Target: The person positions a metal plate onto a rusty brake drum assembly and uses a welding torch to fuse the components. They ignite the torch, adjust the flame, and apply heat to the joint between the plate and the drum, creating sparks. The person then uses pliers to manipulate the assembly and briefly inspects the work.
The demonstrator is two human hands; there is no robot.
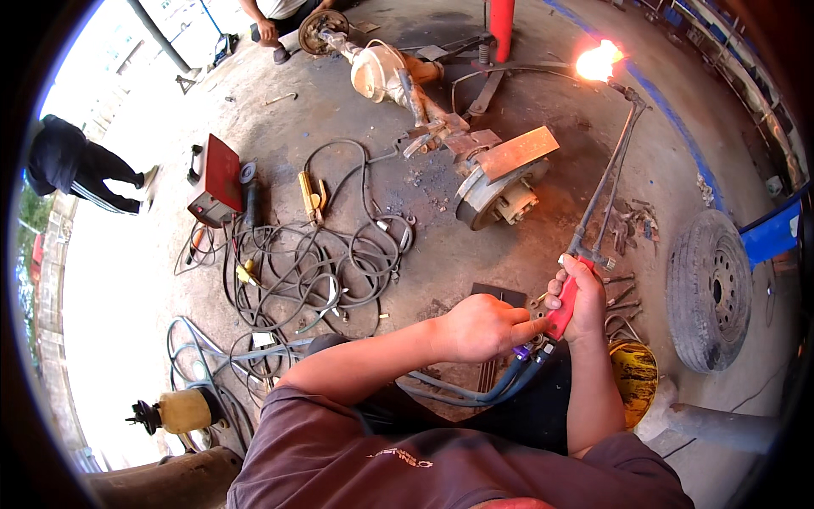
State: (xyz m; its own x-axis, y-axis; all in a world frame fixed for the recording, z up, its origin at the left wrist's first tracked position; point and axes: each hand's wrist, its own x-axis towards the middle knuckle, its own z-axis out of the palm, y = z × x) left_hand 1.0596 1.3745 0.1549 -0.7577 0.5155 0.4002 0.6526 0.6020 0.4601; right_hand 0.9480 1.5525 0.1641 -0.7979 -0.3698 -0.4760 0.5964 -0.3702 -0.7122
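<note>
Lead: Where was the torch (563,312) found?

Checker: In the right grip (587,299), which was wrapped firmly around the red handle. The tip was held up ahead, to the right, and a bright flame (599,61) was seen there, well apart from the rusty axle (377,74) on the floor (271,140).

Lead: And the left grip (485,329)?

Checker: It was placed at the lower end of the handle, mostly curled, near the hoses (507,379). Whether anything was pinched there could not be told.

Lead: Which step was judged to be in hand?

Checker: Setting of the flame, most likely; no metal was being heated.

Lead: What was called for next?

Checker: In the checker's judgement, a settled flame, then a slow, steady swing of the tip toward the drum (485,197), with hoses kept clear.
</note>
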